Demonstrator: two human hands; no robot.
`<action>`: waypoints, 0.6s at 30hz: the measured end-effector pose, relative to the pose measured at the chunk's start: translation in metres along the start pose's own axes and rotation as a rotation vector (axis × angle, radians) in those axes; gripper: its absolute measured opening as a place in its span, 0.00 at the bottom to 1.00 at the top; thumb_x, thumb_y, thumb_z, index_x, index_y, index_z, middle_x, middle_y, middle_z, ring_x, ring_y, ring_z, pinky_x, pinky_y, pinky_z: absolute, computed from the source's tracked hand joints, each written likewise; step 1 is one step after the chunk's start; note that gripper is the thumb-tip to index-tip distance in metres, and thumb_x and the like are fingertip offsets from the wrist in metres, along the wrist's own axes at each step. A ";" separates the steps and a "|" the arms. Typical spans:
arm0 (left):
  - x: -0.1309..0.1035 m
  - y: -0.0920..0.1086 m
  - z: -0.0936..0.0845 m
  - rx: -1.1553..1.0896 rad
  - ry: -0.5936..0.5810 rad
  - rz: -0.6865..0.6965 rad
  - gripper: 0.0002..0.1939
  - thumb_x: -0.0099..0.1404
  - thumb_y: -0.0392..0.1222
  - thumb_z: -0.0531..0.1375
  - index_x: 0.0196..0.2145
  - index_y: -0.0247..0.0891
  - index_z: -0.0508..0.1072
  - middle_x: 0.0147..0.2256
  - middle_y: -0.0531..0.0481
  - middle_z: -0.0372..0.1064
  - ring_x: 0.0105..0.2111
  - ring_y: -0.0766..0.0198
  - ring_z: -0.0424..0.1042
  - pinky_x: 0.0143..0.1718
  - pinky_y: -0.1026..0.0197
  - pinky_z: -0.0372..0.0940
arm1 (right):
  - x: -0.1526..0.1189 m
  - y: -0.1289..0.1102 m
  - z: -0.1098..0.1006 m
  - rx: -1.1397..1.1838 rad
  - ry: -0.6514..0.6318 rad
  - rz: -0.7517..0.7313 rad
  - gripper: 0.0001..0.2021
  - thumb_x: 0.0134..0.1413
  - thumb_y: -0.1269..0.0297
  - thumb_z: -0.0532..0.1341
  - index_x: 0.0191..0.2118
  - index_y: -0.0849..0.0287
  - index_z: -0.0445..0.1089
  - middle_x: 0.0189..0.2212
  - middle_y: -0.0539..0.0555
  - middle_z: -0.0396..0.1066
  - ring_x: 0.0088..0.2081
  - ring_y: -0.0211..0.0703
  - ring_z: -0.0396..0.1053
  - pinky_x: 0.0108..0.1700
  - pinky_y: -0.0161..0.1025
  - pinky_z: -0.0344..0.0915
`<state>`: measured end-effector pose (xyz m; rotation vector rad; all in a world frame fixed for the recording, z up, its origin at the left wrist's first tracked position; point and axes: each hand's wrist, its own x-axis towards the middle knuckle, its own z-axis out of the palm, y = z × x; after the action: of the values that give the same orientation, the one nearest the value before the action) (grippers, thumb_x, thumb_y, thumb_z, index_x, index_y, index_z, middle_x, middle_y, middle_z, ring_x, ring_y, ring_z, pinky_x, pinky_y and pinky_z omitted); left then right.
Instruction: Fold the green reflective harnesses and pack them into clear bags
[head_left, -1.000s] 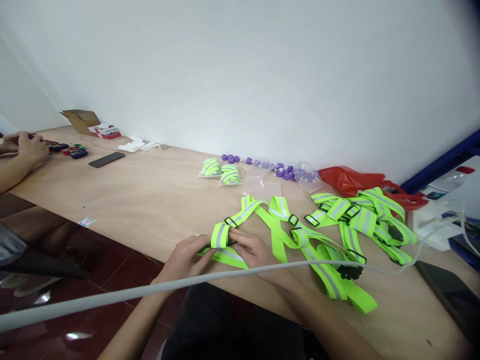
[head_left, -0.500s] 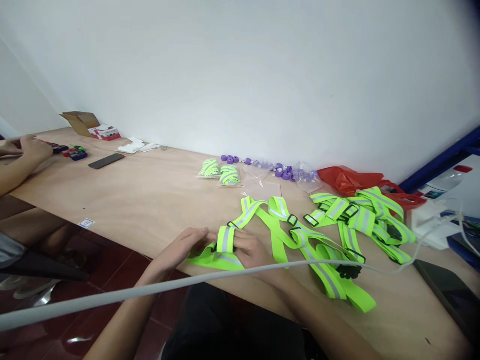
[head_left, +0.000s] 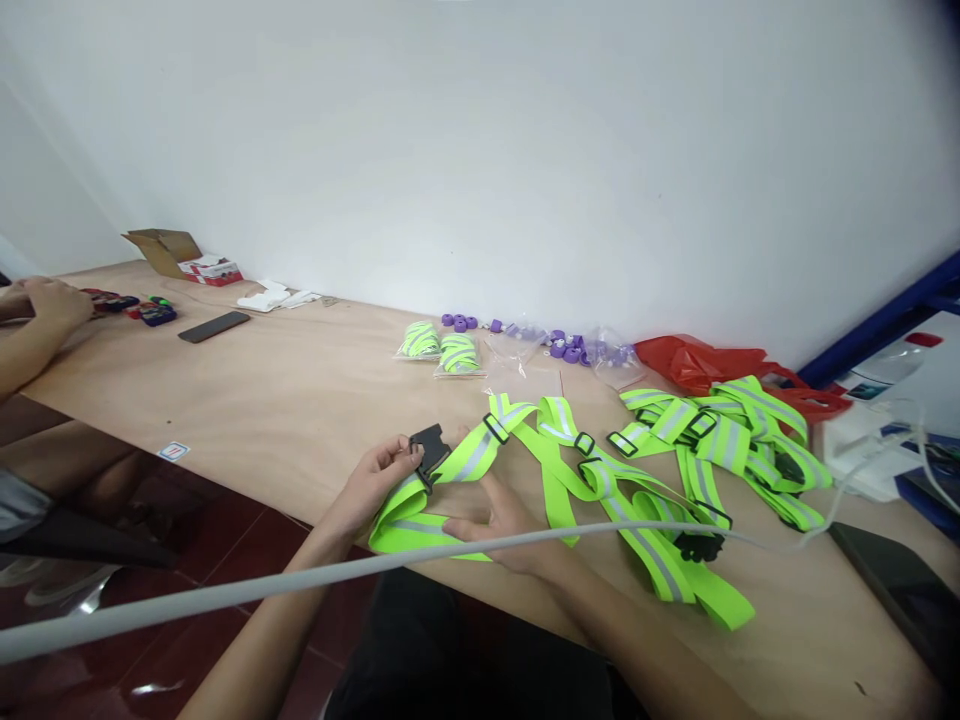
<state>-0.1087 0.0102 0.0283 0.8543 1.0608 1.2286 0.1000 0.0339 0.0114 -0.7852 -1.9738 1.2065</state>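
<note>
Between its thumb and fingers my left hand (head_left: 382,480) pinches a black plastic buckle (head_left: 429,450) at the end of a neon yellow-green strap (head_left: 474,452) with a grey reflective stripe. My right hand (head_left: 499,520) has its thumb and fingers spread beside the strap; its fingertips are partly behind it. A loop of the same strap (head_left: 412,530) lies at the table edge below the hands. Black slider (head_left: 496,429) sits on the strap. Joined straps (head_left: 559,480) extend to the right. A white cable crosses in front of my right wrist.
More straps (head_left: 720,430) lie by a red bag (head_left: 697,362). Behind are packed straps (head_left: 459,354), purple rolls (head_left: 570,347) and clear bags (head_left: 517,365). A phone (head_left: 214,326) and another person's hands (head_left: 56,303) are left. The white cable (head_left: 300,578) crosses the foreground.
The black buckle has come into view in my left hand, which moved slightly up. My right hand has opened, and the strap between the hands is now stretched out, with its slider farther right.
</note>
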 end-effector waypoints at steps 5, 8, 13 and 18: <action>-0.004 -0.007 0.003 0.127 0.155 0.266 0.24 0.56 0.55 0.71 0.26 0.38 0.62 0.25 0.57 0.65 0.25 0.70 0.63 0.26 0.69 0.59 | 0.010 0.000 0.006 0.412 0.229 0.089 0.19 0.57 0.51 0.66 0.53 0.49 0.76 0.58 0.55 0.72 0.66 0.57 0.61 0.68 0.59 0.56; -0.005 -0.010 0.004 0.159 0.246 0.367 0.22 0.57 0.54 0.71 0.26 0.38 0.64 0.25 0.56 0.66 0.26 0.68 0.65 0.28 0.68 0.61 | 0.015 0.002 0.009 0.568 0.310 0.178 0.17 0.51 0.56 0.70 0.46 0.52 0.79 0.53 0.55 0.77 0.60 0.57 0.68 0.65 0.58 0.61; -0.005 -0.013 0.005 0.214 0.363 0.470 0.17 0.61 0.50 0.68 0.28 0.40 0.66 0.25 0.56 0.63 0.25 0.68 0.63 0.27 0.67 0.60 | 0.018 0.009 0.010 0.677 0.310 0.293 0.16 0.50 0.59 0.69 0.45 0.56 0.77 0.50 0.58 0.77 0.56 0.57 0.71 0.59 0.55 0.68; -0.005 -0.015 0.007 0.395 0.354 0.712 0.10 0.67 0.43 0.63 0.31 0.39 0.68 0.42 0.47 0.69 0.40 0.61 0.71 0.40 0.62 0.66 | 0.013 0.009 -0.001 0.533 0.262 0.375 0.24 0.58 0.54 0.64 0.59 0.52 0.65 0.60 0.59 0.67 0.58 0.54 0.70 0.54 0.52 0.72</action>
<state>-0.0979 0.0036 0.0169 1.4329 1.3653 1.8428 0.0942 0.0474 0.0069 -0.9896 -1.2383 1.6548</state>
